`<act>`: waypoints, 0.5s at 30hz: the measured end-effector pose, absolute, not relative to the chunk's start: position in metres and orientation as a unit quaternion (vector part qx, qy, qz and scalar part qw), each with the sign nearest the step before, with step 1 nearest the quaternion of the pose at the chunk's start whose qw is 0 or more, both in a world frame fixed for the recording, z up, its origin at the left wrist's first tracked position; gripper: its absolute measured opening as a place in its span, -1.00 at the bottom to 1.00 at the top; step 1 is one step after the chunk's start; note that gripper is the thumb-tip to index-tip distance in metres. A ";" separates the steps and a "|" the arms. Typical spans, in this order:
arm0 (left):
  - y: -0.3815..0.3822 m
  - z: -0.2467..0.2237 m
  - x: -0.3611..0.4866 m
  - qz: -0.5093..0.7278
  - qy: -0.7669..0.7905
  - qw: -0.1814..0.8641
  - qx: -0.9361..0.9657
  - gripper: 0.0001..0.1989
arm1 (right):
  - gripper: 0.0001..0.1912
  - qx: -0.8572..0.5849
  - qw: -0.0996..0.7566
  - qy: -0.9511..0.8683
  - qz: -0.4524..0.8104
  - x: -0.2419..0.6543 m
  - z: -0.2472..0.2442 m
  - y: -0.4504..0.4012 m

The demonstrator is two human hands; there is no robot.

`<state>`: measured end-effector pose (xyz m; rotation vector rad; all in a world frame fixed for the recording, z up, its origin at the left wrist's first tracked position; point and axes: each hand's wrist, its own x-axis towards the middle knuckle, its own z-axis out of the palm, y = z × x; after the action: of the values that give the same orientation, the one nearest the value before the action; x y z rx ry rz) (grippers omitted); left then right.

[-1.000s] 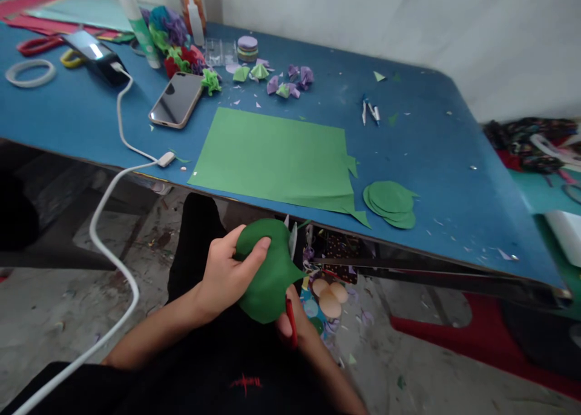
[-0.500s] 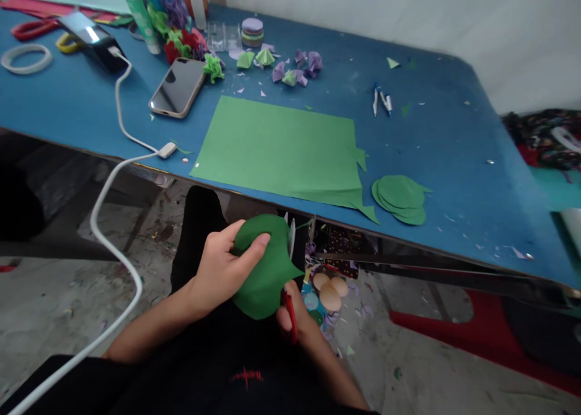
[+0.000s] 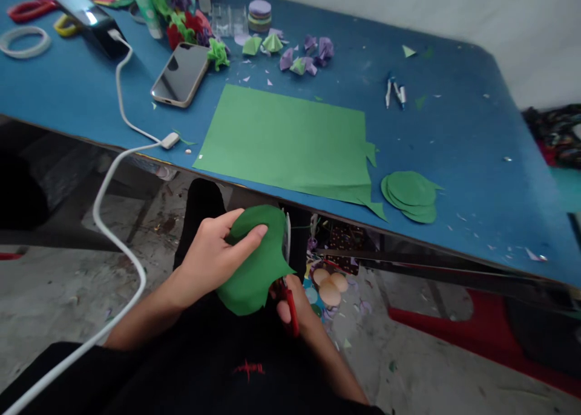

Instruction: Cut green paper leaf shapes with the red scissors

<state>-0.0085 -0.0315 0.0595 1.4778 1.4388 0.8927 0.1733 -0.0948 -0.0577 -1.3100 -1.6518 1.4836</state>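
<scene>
My left hand (image 3: 213,254) grips a roughly round piece of green paper (image 3: 254,270), thumb on top and fingers beneath. Red-handled scissors (image 3: 292,312) are in my right hand (image 3: 297,303), their blades at the paper's right edge and partly hidden by it. A pointed corner of the paper sticks out just above the handles. Both hands are over my lap, below the table edge. A larger green sheet (image 3: 285,143) lies on the table in front, its right side cut raggedly. To its right rests a small stack of green paper circles (image 3: 410,196).
A phone (image 3: 180,75), crumpled paper flowers (image 3: 306,58) and a compass (image 3: 394,91) lie on the blue table (image 3: 467,149). A white cable (image 3: 118,239) hangs over the edge on the left. Paper scraps litter the floor, and a red chair (image 3: 445,327) stands at lower right.
The scissor blades have come closer together along the paper's edge. The paper has turned slightly and shifted left in my left hand. The camera view has moved a little.
</scene>
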 end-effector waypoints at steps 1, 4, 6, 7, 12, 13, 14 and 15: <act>-0.031 0.060 -0.010 0.356 0.578 0.431 0.594 -0.72 | -0.16 -0.485 0.283 -0.614 0.554 0.173 -0.057 -0.095; -0.031 0.061 -0.012 0.354 0.580 0.427 0.597 -0.73 | -0.23 -0.484 0.289 -0.612 0.555 0.172 -0.056 -0.095; -0.030 0.063 -0.013 0.350 0.580 0.426 0.599 -0.73 | -0.32 -0.486 0.288 -0.612 0.554 0.171 -0.055 -0.095; -0.030 0.064 -0.014 0.346 0.581 0.427 0.601 -0.73 | -0.37 -0.486 0.287 -0.611 0.554 0.171 -0.054 -0.095; -0.027 0.073 -0.021 0.300 0.597 0.412 0.619 -0.72 | -0.66 -0.485 0.282 -0.610 0.560 0.173 -0.054 -0.096; -0.027 0.075 -0.023 0.291 0.600 0.410 0.622 -0.72 | -0.71 -0.484 0.281 -0.610 0.562 0.174 -0.055 -0.096; -0.026 0.076 -0.024 0.283 0.601 0.414 0.622 -0.71 | -0.76 -0.483 0.278 -0.609 0.565 0.174 -0.056 -0.097; -0.026 0.078 -0.025 0.277 0.601 0.421 0.620 -0.71 | -0.79 -0.482 0.274 -0.607 0.569 0.174 -0.057 -0.097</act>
<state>-0.0253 -0.0255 0.0777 1.5544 1.5054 0.6930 0.1744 -0.0972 -0.0571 -1.2959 -1.6333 1.5291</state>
